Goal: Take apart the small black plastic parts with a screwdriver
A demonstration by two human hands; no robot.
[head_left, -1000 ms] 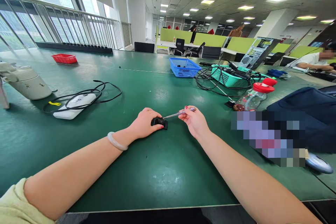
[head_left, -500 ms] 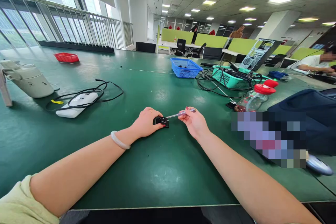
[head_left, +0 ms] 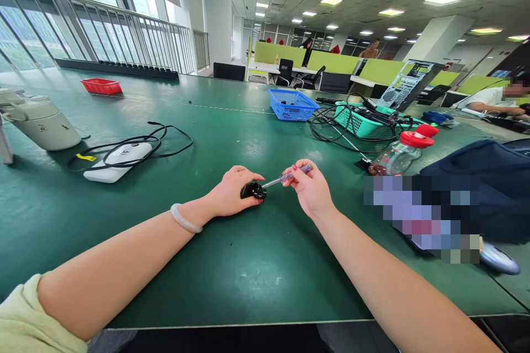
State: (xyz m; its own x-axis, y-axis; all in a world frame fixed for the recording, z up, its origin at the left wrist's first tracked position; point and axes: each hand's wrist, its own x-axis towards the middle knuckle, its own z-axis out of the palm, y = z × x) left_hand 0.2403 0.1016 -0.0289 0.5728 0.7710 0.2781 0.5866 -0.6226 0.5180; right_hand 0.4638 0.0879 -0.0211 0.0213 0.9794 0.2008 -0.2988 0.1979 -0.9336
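Note:
My left hand (head_left: pixel 232 192) rests on the green table (head_left: pixel 248 265) with its fingers closed around a small black part (head_left: pixel 253 191), holding it down. My right hand (head_left: pixel 308 190) pinches a slim screwdriver (head_left: pixel 285 177) with a clear purple handle. Its metal tip points left and touches the top of the black part. A pale bangle (head_left: pixel 184 220) sits on my left wrist.
A white power bank with a black cable (head_left: pixel 118 154) and a beige jug (head_left: pixel 39 124) lie at the left. A blue basket (head_left: pixel 292 105), a teal basket of cables (head_left: pixel 364 121), a red-capped bottle (head_left: pixel 399 154) and a dark bag (head_left: pixel 476 176) stand to the right. Another person sits far right.
My hands barely moved; the left fingers have tilted the black part slightly, and the screwdriver stays on it. The camera shifted a little.

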